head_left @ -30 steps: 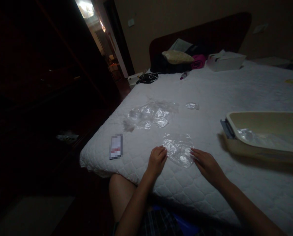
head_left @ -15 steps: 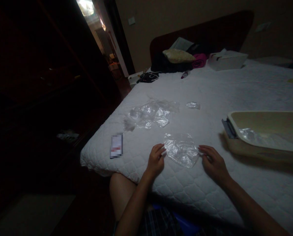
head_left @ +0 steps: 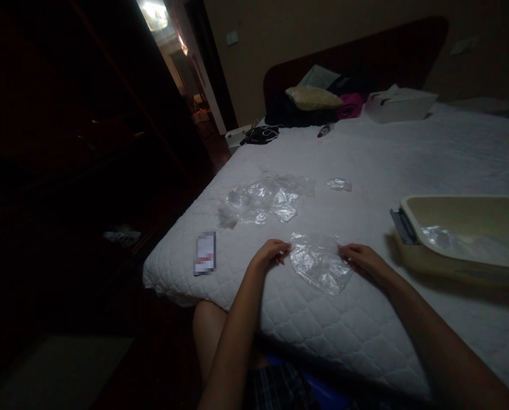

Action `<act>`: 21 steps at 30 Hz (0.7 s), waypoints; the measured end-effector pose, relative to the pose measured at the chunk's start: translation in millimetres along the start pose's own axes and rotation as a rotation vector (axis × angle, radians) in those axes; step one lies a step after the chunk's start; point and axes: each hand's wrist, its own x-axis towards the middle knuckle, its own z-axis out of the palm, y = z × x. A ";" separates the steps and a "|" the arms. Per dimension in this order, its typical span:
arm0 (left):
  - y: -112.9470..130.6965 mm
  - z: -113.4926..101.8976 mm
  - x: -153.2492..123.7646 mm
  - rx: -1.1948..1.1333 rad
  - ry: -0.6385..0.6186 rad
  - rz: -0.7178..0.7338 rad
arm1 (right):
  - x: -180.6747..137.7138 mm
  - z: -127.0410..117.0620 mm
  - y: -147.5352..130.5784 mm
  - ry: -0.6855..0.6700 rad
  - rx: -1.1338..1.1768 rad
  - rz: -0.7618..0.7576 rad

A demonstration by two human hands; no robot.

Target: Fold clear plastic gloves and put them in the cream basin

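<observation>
A clear plastic bag (head_left: 320, 267) lies spread on the white quilted bed cover (head_left: 310, 333) in front of me. My left hand (head_left: 274, 252) pinches its left edge near the far corner. On the opposite side, my right hand (head_left: 360, 259) has its fingers closed on the bag's right edge. Farther off lies a heap of crumpled clear plastic bags (head_left: 263, 199). A small folded piece of clear plastic (head_left: 339, 184) rests to the right of that heap.
To the right stands a cream plastic bin (head_left: 459, 267) with a grey latch and clear plastic inside. A phone (head_left: 205, 253) lies near the bed's left edge. Toward the headboard (head_left: 386, 54) are a pillow (head_left: 314, 98), a pink roll (head_left: 351, 106) and a white box (head_left: 402, 105).
Both hands have moved slightly toward the bag's far corners, and their fingers have closed on its edges. The view has shifted a little.
</observation>
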 end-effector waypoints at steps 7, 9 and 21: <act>-6.2 0.1 3.3 -0.073 -0.088 0.047 | -2.5 1.9 3.5 0.006 0.113 -0.064; -9.8 1.0 3.5 -0.107 -0.091 0.083 | -1.0 2.6 6.8 0.029 0.112 -0.090; -18.0 8.8 -1.8 -0.108 0.027 0.176 | -7.4 3.6 6.8 0.138 0.121 -0.149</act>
